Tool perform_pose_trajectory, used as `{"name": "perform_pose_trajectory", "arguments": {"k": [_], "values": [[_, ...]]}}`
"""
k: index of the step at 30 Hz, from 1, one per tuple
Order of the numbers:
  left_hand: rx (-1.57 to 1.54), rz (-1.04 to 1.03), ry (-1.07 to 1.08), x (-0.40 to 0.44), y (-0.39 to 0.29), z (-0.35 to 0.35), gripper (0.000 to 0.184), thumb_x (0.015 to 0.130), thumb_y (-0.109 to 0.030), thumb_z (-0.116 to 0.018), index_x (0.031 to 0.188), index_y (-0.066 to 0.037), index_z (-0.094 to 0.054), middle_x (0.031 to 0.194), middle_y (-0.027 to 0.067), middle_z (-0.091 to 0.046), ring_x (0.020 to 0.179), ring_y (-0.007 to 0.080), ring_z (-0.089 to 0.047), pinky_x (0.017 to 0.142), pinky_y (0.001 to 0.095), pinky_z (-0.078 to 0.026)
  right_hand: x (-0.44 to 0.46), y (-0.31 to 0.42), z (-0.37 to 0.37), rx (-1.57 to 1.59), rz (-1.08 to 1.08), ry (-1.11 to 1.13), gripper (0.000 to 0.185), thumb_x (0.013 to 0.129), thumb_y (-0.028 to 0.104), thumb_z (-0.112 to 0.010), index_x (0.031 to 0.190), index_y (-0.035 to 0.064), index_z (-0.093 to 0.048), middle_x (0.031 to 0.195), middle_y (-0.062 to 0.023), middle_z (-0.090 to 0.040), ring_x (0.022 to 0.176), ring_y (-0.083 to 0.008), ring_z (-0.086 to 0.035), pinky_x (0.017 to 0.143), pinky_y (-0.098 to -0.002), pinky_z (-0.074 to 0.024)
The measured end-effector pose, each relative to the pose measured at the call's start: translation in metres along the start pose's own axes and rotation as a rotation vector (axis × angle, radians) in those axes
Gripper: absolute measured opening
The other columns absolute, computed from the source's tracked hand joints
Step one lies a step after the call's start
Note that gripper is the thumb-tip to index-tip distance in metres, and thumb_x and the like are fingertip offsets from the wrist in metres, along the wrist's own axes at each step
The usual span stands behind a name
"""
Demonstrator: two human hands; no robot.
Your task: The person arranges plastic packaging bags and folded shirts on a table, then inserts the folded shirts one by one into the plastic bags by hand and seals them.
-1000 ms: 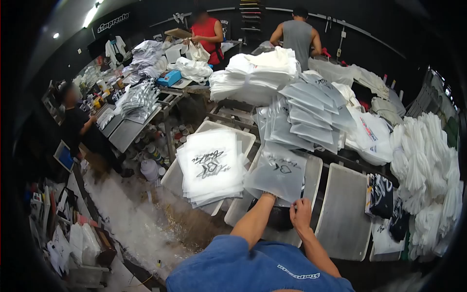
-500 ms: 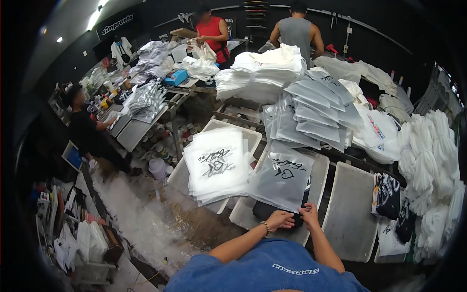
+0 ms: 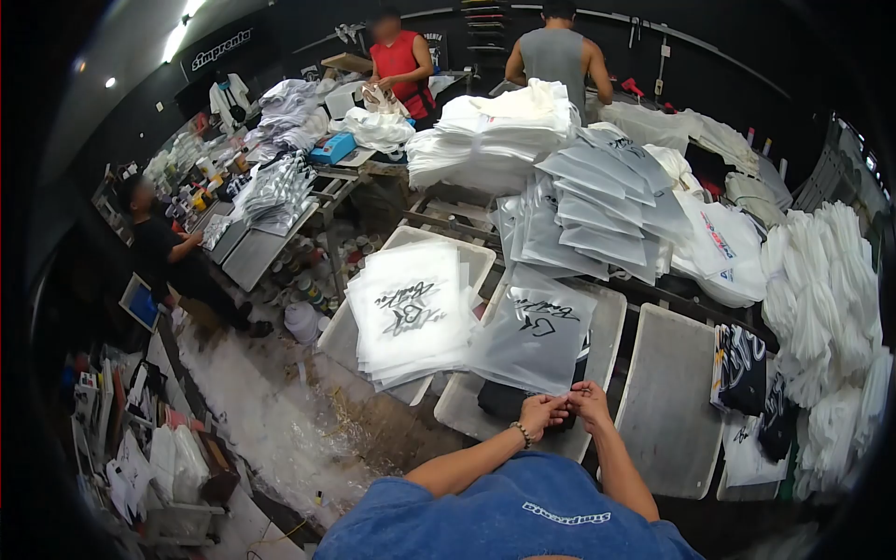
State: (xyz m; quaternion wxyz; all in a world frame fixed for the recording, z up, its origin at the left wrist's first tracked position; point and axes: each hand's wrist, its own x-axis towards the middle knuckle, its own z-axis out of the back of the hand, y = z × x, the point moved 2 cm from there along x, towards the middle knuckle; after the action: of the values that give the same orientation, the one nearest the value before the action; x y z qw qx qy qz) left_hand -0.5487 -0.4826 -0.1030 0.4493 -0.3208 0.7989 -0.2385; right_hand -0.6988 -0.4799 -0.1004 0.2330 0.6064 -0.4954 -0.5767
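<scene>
While both hands meet at the five o'clock corner of the frosted bag (image 3: 530, 338), the left hand (image 3: 541, 417) and the right hand (image 3: 591, 405) have their fingertips closed on its edge; the contact is small in view, so which fingers grip the plastic is hard to tell. The bag lies flat, its black lettering facing up, partly over a dark folded bundle (image 3: 501, 399) on the grey surface (image 3: 611, 322).

From the bag, a stack of white printed sheets (image 3: 407, 350) sits just beside it at nine o'clock, and a fanned pile of grey bags (image 3: 607, 210) rises at one o'clock. Black printed fabric (image 3: 744, 381) lies at three o'clock. Well apart, a person in red (image 3: 402, 67) stands at eleven, a person in grey (image 3: 557, 63) at twelve, and a person in black (image 3: 161, 245) near ten.
</scene>
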Motion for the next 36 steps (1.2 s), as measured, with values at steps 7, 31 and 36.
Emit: {"name": "perform_pose_trajectory", "arguments": {"k": [7,31,36], "values": [[-0.215,-0.105,-0.185,0.006,-0.026,0.048,0.015,0.088,-0.016,-0.068,0.086,-0.004,-0.059,0.076,0.0072,-0.063,0.065,0.0201,-0.068,0.053,0.0291,-0.055,-0.004,0.003,0.01,0.006,0.161,0.036,0.025,0.082,-0.002,-0.068,0.1,0.0058,-0.053,0.076,-0.0037,-0.06,0.066,-0.0116,-0.059,0.059,-0.0223,-0.0497],[0.319,-0.012,-0.032,-0.017,-0.123,0.14,0.027,0.085,-0.016,-0.074,0.102,-0.001,-0.059,0.085,0.0042,-0.065,0.073,0.0112,-0.063,0.067,0.0253,-0.051,-0.028,0.032,0.048,0.042,0.006,0.156,0.054,0.079,0.008,-0.078,0.121,0.0084,-0.044,0.088,-0.0012,-0.055,0.071,-0.0122,-0.053,0.068,-0.0285,-0.0448],[0.213,-0.224,-0.066,0.02,-0.113,0.13,0.033,0.088,-0.026,-0.073,0.104,-0.001,-0.058,0.09,0.0048,-0.065,0.079,0.0112,-0.062,0.07,0.0269,-0.053,-0.008,0.014,0.04,-0.003,-0.066,-0.036,0.063,0.082,0.018,-0.079,0.128,0.0035,-0.039,0.101,-0.0101,-0.063,0.085,-0.0166,-0.062,0.077,-0.0342,-0.0504]]}}
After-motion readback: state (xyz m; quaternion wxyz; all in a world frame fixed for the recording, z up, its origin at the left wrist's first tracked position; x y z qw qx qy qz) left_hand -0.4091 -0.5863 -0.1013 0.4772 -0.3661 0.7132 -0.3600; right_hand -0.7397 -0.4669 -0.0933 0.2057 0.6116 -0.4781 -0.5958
